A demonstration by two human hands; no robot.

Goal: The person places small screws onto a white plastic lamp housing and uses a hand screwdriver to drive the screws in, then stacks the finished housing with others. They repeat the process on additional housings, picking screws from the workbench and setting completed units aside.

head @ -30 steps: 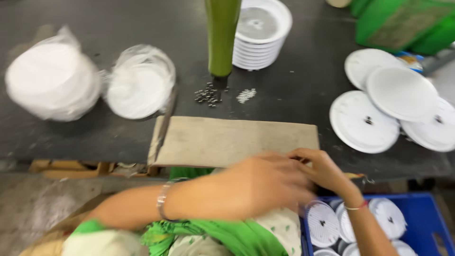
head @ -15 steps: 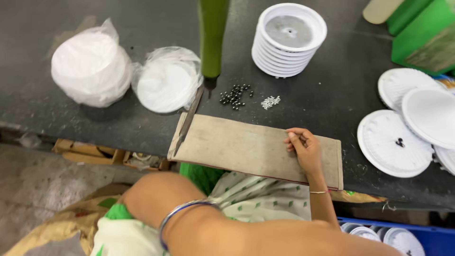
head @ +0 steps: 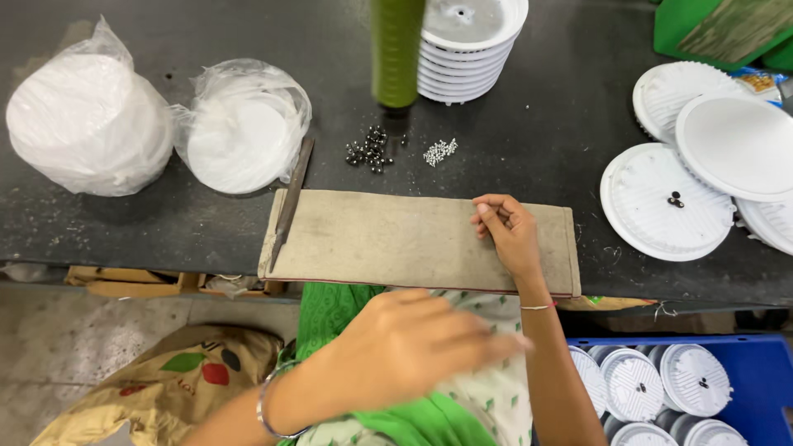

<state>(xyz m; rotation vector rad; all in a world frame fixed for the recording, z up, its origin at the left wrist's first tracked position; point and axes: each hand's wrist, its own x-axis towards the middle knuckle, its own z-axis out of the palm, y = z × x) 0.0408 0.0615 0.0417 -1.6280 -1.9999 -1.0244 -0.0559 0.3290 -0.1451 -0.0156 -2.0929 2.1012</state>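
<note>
Fingers (head: 487,216) of the right hand (head: 505,231) curl loosely, empty, resting on the mat (head: 413,239) at its 3 o'clock end; left hand (head: 409,347) hovers blurred at 6 o'clock, fingers narrow, holding nothing visible; mat lies flat on the bench (head: 529,149); screws (head: 369,150) sit at 12 o'clock; a file (head: 292,198) crosses its 9 o'clock edge.

single head-worn view, looking steeply down from above, close over the dark table (head: 537,157) edge, taking in the lap, floor and a blue crate (head: 743,355) below
</note>
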